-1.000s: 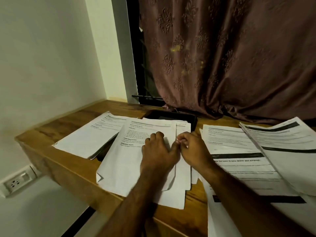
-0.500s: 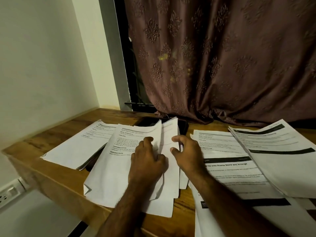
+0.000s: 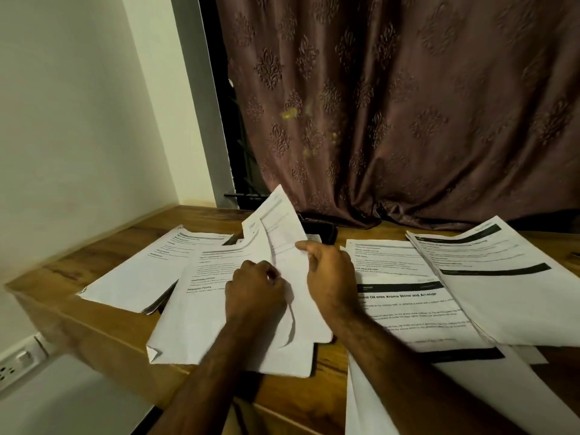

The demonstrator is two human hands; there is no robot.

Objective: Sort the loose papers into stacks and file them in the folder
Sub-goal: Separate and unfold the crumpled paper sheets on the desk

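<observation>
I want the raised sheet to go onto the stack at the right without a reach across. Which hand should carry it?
Probably the right hand: it already pinches the raised sheet and is nearer the right stack. The left hand presses the middle stack.

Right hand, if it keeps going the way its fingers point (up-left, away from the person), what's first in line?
The lifted sheet that the right hand already pinches by its edge. Beyond it probably the dark folder against the curtain, though depth is unclear.

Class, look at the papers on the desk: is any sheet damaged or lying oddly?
Yes. The middle stack has a bent, dog-eared near-left corner, and the stacks overlap askew rather than squared.
</observation>
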